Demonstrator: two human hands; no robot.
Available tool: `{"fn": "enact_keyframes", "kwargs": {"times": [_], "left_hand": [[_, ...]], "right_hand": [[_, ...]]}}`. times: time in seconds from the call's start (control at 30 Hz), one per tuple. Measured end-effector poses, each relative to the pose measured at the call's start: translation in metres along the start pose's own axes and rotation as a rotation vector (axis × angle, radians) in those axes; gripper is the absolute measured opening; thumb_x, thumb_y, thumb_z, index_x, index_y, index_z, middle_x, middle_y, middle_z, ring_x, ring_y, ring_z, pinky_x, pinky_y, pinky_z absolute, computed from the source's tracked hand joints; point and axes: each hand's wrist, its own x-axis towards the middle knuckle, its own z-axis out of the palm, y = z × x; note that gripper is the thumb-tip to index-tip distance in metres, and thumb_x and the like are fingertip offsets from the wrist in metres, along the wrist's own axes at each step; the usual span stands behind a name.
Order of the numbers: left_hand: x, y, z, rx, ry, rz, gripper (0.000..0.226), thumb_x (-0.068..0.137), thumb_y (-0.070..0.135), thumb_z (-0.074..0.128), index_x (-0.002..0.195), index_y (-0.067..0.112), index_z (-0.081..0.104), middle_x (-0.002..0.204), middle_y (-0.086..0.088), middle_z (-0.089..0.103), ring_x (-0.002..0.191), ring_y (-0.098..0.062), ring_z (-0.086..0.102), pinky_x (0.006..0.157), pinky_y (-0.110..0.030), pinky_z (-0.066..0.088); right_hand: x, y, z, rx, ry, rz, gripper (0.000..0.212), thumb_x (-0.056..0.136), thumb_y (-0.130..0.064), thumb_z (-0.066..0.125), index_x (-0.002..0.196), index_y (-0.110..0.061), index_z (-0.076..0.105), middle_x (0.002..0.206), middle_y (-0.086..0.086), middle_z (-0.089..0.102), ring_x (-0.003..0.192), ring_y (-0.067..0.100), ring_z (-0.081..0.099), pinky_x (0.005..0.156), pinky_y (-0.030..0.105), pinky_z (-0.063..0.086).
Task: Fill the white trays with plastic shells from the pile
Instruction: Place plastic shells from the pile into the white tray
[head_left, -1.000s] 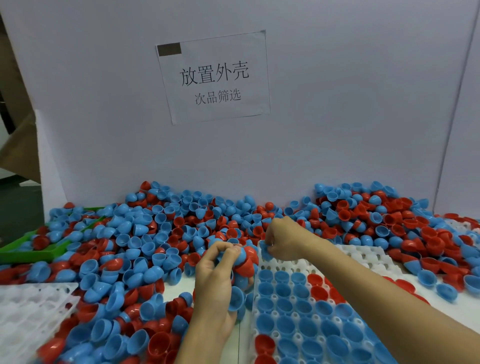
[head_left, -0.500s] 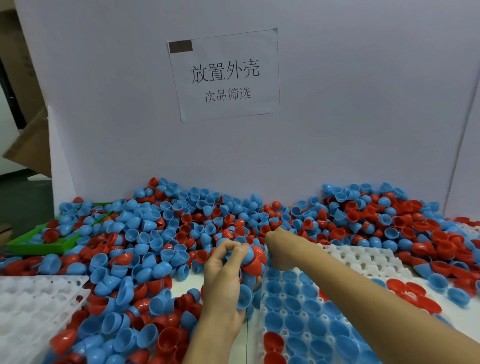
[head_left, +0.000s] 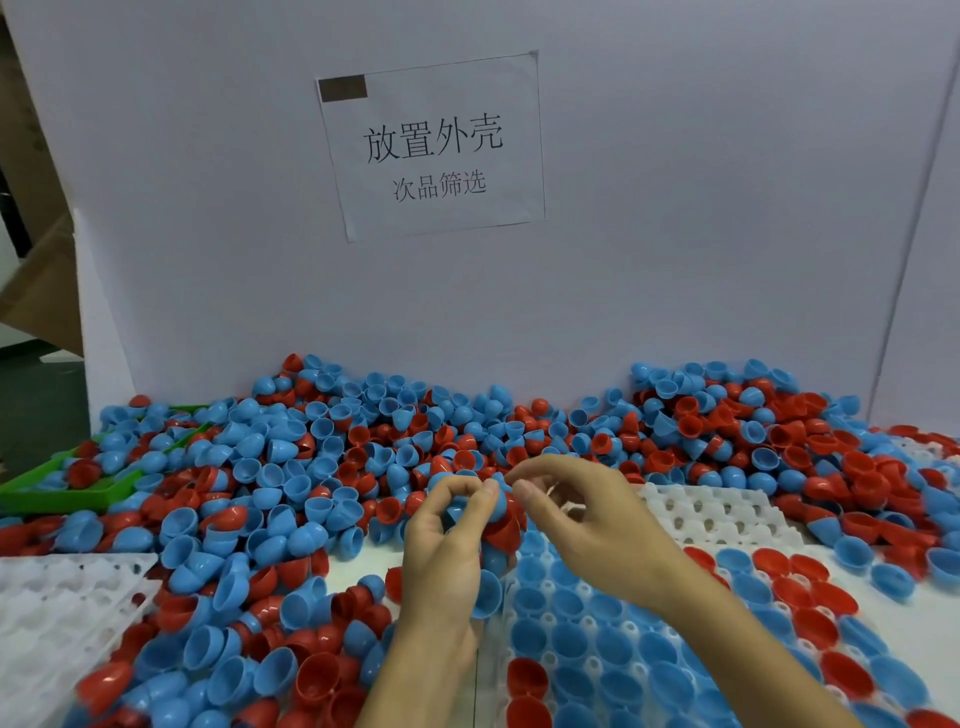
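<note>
The shells (head_left: 496, 525) sit clutched in the left hand (head_left: 447, 561) at frame centre, right at the tray's (head_left: 706, 512) upper-left corner. The right hand (head_left: 582, 525), fingers loosely spread and empty, hovers just beside them (nearer the open sockets), over the tray.

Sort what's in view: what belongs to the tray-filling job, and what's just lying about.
Job:
left hand, holding a clutch of shells
right hand, empty, fingers loose
shell pile
part-filled white tray
empty white tray

Lying about:
green tray, half buried
paper sign
white backboard
</note>
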Motion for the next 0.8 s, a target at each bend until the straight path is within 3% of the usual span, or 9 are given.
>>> {"fn": "enact_keyframes", "kwargs": {"times": [0.13, 0.27, 0.37, 0.47, 0.6, 0.7, 0.8], "left_hand": [[-0.004, -0.002, 0.005, 0.036, -0.075, 0.018, 0.024, 0.071, 0.042, 0.074, 0.076, 0.019, 0.069, 0.082, -0.007, 0.072, 0.072, -0.021, 0.068, 0.070, -0.042, 0.059], [-0.006, -0.006, 0.008, 0.098, -0.095, 0.040, 0.026, 0.071, 0.046, 0.074, 0.075, 0.021, 0.070, 0.080, -0.009, 0.071, 0.065, -0.015, 0.068, 0.058, -0.029, 0.058], [-0.005, -0.010, 0.009, 0.142, -0.061, 0.062, 0.029, 0.072, 0.054, 0.066, 0.075, 0.027, 0.071, 0.077, 0.005, 0.071, 0.072, -0.007, 0.065, 0.064, -0.023, 0.054], [-0.003, -0.014, 0.008, 0.187, -0.039, 0.084, 0.033, 0.074, 0.061, 0.059, 0.076, 0.030, 0.070, 0.075, 0.008, 0.067, 0.077, -0.010, 0.059, 0.075, -0.028, 0.050], [-0.002, -0.016, 0.010, 0.172, -0.029, 0.079, 0.034, 0.077, 0.062, 0.056, 0.079, 0.029, 0.067, 0.075, 0.001, 0.063, 0.076, -0.018, 0.056, 0.074, -0.031, 0.053], [0.000, -0.017, 0.012, 0.051, -0.023, 0.015, 0.024, 0.084, 0.050, 0.061, 0.078, 0.027, 0.068, 0.083, -0.004, 0.069, 0.086, -0.027, 0.062, 0.086, -0.051, 0.054], [-0.001, -0.017, 0.013, -0.002, -0.015, -0.016, 0.020, 0.092, 0.040, 0.060, 0.079, 0.027, 0.069, 0.086, -0.005, 0.071, 0.088, -0.026, 0.066, 0.076, -0.045, 0.057]], "right_hand": [[-0.026, 0.002, 0.004, 0.109, 0.071, 0.005, 0.012, 0.088, -0.034, 0.073, 0.097, -0.035, 0.065, 0.073, -0.006, 0.062, 0.063, 0.009, 0.061, 0.056, 0.018, 0.047], [-0.035, 0.002, 0.007, 0.149, 0.072, 0.030, 0.010, 0.089, -0.025, 0.072, 0.091, -0.033, 0.066, 0.073, -0.005, 0.069, 0.065, 0.012, 0.066, 0.060, 0.020, 0.050], [-0.035, 0.000, 0.006, 0.204, 0.075, 0.103, 0.014, 0.089, -0.020, 0.071, 0.086, -0.033, 0.067, 0.075, -0.002, 0.071, 0.066, 0.015, 0.069, 0.062, 0.028, 0.056], [-0.035, -0.002, 0.005, 0.301, 0.060, 0.216, 0.022, 0.088, -0.016, 0.070, 0.084, -0.037, 0.066, 0.080, -0.002, 0.073, 0.068, 0.017, 0.072, 0.060, 0.025, 0.056], [-0.034, -0.005, 0.006, 0.350, 0.125, 0.293, 0.027, 0.085, -0.008, 0.065, 0.080, -0.034, 0.064, 0.076, 0.000, 0.072, 0.060, 0.014, 0.070, 0.052, 0.023, 0.050], [-0.034, -0.004, 0.008, 0.346, 0.204, 0.314, 0.028, 0.083, 0.002, 0.063, 0.081, -0.026, 0.063, 0.073, 0.003, 0.068, 0.047, 0.004, 0.057, 0.044, 0.017, 0.041], [-0.033, -0.003, 0.010, 0.316, 0.204, 0.315, 0.029, 0.084, 0.004, 0.063, 0.082, -0.025, 0.064, 0.074, 0.003, 0.066, 0.046, 0.002, 0.054, 0.043, 0.014, 0.039]]}}
